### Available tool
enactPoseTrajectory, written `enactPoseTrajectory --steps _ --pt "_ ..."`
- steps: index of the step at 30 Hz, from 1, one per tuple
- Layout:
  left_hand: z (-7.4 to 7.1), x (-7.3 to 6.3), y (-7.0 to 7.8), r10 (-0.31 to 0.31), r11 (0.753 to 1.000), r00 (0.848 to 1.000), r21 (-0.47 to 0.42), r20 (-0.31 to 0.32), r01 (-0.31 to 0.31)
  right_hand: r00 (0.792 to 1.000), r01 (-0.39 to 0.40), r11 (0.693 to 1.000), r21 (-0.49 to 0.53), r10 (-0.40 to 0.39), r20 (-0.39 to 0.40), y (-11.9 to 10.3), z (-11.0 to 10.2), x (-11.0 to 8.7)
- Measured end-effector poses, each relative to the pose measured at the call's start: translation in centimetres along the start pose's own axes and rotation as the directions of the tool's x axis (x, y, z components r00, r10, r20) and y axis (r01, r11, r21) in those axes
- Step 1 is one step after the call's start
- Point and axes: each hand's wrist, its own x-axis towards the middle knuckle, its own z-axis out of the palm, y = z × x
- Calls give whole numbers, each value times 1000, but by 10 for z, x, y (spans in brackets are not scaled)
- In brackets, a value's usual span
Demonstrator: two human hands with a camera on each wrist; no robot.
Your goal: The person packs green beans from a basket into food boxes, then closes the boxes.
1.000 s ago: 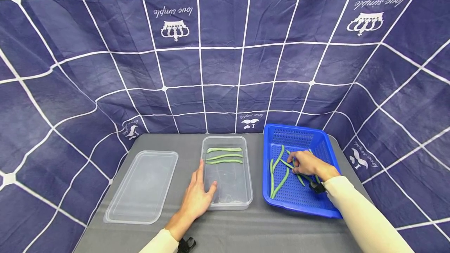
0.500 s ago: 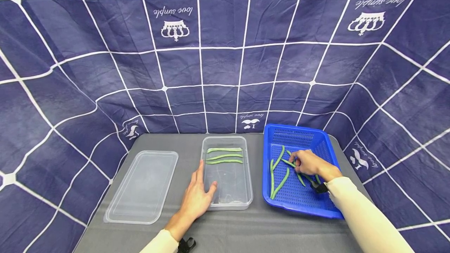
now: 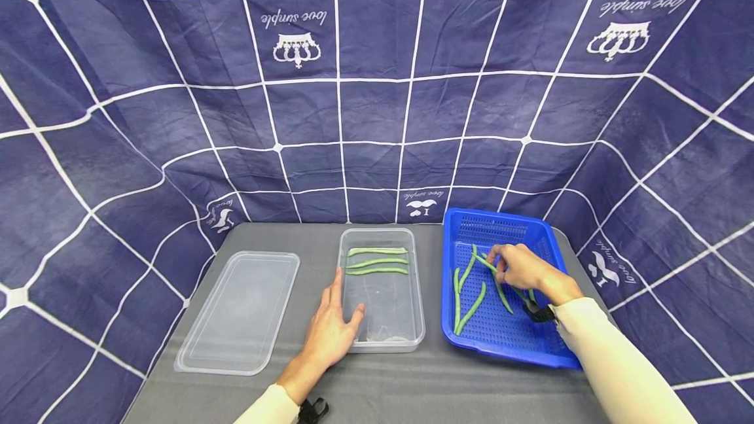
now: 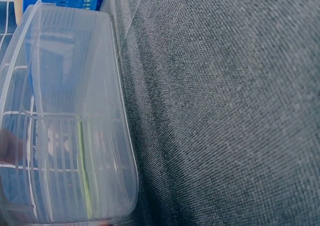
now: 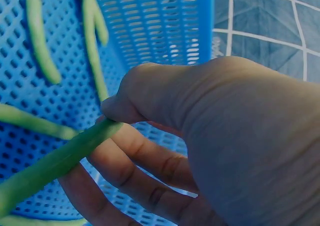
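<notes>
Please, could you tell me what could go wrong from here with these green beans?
The held bean could slip from the right hand, which pinches it between thumb and fingers. Lifting might disturb other beans in the blue basket. The left hand, beside the clear container, could nudge it.

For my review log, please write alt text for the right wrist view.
A right hand pinches a green bean inside a slotted blue basket. Other beans lie around it in the basket; white-lined blue cloth shows at upper right.
</notes>
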Motion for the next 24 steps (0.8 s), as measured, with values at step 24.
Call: enactPoseTrajectory --steps 24 --pt "0 -1 1 8 1000 1000 4 -2 -8 1000 -21 1000 3 21 -3 -71 -20 8"
